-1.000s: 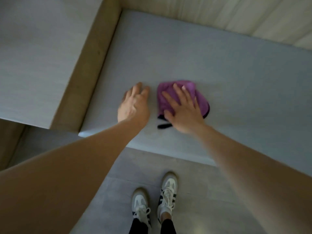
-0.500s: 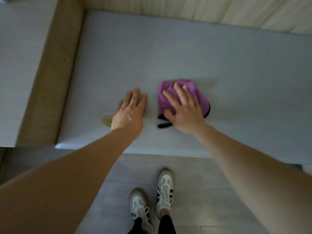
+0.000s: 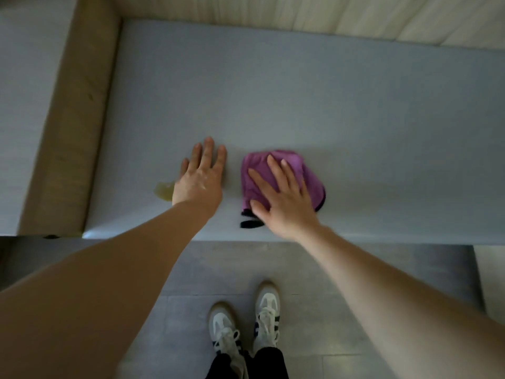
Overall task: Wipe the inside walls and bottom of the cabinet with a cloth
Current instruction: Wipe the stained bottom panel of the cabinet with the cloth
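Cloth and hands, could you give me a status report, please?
Right hand flat on purple cloth. Left hand open on cabinet bottom. Yellowish smear beside left hand.

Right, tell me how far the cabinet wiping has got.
Nothing can be confirmed as finished. In hand: the right hand presses the crumpled purple cloth flat on the grey cabinet bottom; the left hand rests beside it. Left: the yellowish smear, the tan side wall.

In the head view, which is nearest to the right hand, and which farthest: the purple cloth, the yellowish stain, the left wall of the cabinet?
1. The purple cloth, directly under the right hand, which presses on it.
2. The yellowish stain, to the left, beyond the left hand.
3. The left wall of the cabinet, at the far left edge of the bottom.
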A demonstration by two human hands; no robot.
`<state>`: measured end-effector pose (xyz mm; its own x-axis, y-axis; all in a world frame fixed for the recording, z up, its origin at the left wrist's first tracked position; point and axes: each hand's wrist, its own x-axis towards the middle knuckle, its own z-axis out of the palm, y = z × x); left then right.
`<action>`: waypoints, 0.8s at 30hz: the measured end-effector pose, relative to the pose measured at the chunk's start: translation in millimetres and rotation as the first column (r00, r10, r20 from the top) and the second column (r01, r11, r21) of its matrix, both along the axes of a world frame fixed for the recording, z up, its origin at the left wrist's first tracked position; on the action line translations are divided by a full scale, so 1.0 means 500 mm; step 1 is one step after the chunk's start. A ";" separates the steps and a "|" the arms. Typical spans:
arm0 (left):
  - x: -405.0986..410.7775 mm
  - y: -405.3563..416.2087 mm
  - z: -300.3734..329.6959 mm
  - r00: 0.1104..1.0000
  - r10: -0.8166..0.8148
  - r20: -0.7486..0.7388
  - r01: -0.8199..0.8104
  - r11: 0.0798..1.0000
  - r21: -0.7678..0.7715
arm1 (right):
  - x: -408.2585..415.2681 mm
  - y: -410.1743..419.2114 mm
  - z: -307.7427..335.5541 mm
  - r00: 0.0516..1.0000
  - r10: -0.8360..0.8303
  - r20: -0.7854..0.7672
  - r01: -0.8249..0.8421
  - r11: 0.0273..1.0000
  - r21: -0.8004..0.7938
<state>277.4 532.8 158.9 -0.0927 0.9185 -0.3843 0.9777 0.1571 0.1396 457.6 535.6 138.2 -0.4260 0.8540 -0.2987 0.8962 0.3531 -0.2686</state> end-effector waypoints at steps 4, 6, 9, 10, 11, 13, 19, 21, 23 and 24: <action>0.003 -0.001 -0.010 1.000 0.001 -0.023 0.000 1.000 0.027 | 0.050 0.111 -0.006 0.985 -0.169 0.023 0.168 0.985 0.035; 0.001 -0.002 -0.016 1.000 0.001 -0.022 0.000 0.999 0.041 | 0.038 0.113 -0.015 0.958 -0.286 -0.007 0.286 0.957 0.051; 0.003 -0.004 -0.016 1.000 0.014 -0.012 -0.013 0.998 0.056 | 0.008 0.051 -0.019 0.954 -0.298 -0.004 0.298 0.952 0.065; 0.006 -0.005 -0.013 1.000 0.030 -0.010 -0.029 0.998 0.062 | 0.002 0.026 -0.020 0.962 -0.272 -0.006 0.272 0.960 0.064; 0.010 -0.009 -0.008 0.999 0.053 -0.003 -0.052 0.996 0.069 | -0.002 0.001 -0.017 0.971 -0.240 -0.012 0.240 0.968 0.065; 0.021 -0.024 0.005 0.996 0.084 0.012 -0.085 0.991 0.104 | -0.009 -0.047 -0.010 0.983 -0.184 -0.023 0.185 0.981 0.060; 0.011 -0.132 0.011 0.999 -0.024 -0.022 0.027 0.982 0.187 | -0.012 -0.086 0.014 0.996 -0.091 -0.003 0.090 0.990 -0.109; -0.026 -0.168 0.008 0.998 0.018 -0.061 -0.004 0.973 0.230 | -0.012 -0.078 0.016 0.996 -0.093 -0.014 0.090 0.988 -0.125; -0.068 -0.203 0.009 0.992 0.079 -0.099 -0.052 0.966 0.252 | -0.019 -0.082 0.014 0.992 -0.125 -0.006 0.124 0.987 -0.105; -0.090 -0.218 0.008 0.987 0.112 -0.117 -0.079 0.964 0.252 | -0.027 -0.086 0.011 0.986 -0.165 -0.010 0.164 0.983 -0.086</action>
<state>232.3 423.9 162.9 -0.2185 0.9676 -0.1267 0.9721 0.2273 0.0589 444.1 492.8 144.0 -0.2873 0.8850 -0.3665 0.9353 0.1767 -0.3067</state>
